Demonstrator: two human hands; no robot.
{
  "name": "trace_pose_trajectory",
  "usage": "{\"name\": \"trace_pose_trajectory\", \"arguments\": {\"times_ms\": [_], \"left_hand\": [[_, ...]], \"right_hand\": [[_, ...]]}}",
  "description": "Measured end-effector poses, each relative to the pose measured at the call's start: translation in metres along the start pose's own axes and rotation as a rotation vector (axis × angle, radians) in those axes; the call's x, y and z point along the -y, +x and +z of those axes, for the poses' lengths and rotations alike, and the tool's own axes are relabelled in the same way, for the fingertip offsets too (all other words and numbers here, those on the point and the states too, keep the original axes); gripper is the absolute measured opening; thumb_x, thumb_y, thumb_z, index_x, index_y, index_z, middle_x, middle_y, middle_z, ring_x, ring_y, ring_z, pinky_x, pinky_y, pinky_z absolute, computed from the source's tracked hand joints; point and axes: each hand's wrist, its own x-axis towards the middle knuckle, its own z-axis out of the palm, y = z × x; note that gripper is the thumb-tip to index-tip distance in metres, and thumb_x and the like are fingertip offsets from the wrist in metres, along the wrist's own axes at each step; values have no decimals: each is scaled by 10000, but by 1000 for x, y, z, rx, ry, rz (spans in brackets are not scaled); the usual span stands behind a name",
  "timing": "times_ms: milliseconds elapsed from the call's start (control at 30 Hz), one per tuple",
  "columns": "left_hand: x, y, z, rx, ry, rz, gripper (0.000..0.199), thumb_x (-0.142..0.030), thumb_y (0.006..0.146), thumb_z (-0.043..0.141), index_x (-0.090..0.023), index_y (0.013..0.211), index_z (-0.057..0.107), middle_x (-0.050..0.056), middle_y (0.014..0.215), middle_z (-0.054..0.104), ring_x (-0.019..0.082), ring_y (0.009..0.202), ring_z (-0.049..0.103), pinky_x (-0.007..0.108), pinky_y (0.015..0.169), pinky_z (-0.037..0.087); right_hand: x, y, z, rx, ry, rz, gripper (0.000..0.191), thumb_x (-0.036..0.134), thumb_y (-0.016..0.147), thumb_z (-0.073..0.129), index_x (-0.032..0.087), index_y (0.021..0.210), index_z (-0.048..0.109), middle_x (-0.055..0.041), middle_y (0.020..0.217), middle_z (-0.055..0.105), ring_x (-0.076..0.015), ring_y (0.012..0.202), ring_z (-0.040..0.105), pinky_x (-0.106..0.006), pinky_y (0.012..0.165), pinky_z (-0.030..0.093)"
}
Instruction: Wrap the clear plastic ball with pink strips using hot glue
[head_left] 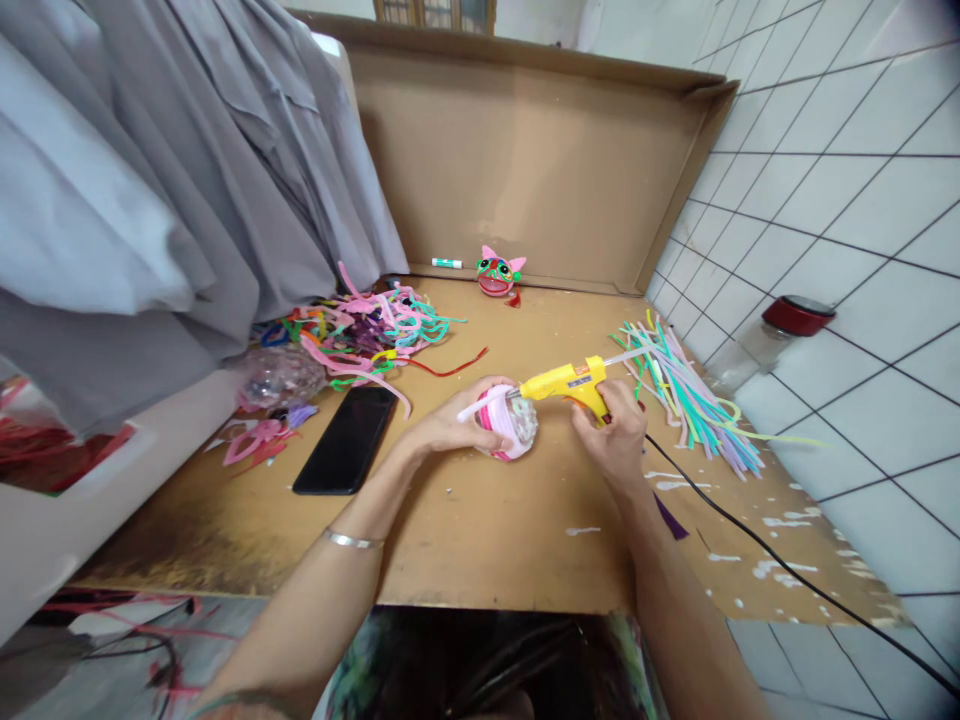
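Observation:
My left hand (461,422) is closed around a small round craft piece (510,428) wrapped in pale and bright pink strips, with a whitish face turned right. A light pink pipe cleaner (484,402) sticks out past its upper left side. My right hand (616,430) grips the handle of a yellow hot glue gun (564,382). The gun's metal nozzle points left and meets the upper edge of the craft piece; I cannot tell whether glue is coming out. A clear glue stick (627,354) projects from the gun's back.
Tangled pipe cleaners (397,320) and a black phone (345,440) lie left. More pipe cleaners (697,400) lie right, near a red-lidded jar (772,340). A small animal-face ornament (496,274) and glue tube (447,264) sit before the cardboard (510,160). A black cord (742,545) trails right.

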Motion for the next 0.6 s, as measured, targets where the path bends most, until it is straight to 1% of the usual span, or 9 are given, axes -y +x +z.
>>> {"name": "trace_pose_trajectory", "arguments": {"times_ms": [267,467,600], "left_hand": [[-3,0,0,-13,27,0,791,-248,546,824,-191,1257,484,28,1027,601,165,866,561,288,779,501],[-2,0,0,0,-10,-6,787,-241,556,817,-203,1264,476,24,1027,603,150,830,555,271,752,494],[-1,0,-1,2,-16,3,784,-244,549,817,-210,1256,481,17,1028,595,141,812,551,264,742,495]], "right_hand": [[0,0,0,-2,-3,7,65,224,807,554,236,867,531,-29,804,603,-203,775,595,-336,686,494],[-1,0,1,-33,11,-5,85,214,795,558,234,873,531,-29,805,607,-199,765,600,-329,670,492],[-1,0,1,-34,-5,16,64,223,785,558,233,837,522,-25,780,591,-198,748,592,-325,660,484]]}}
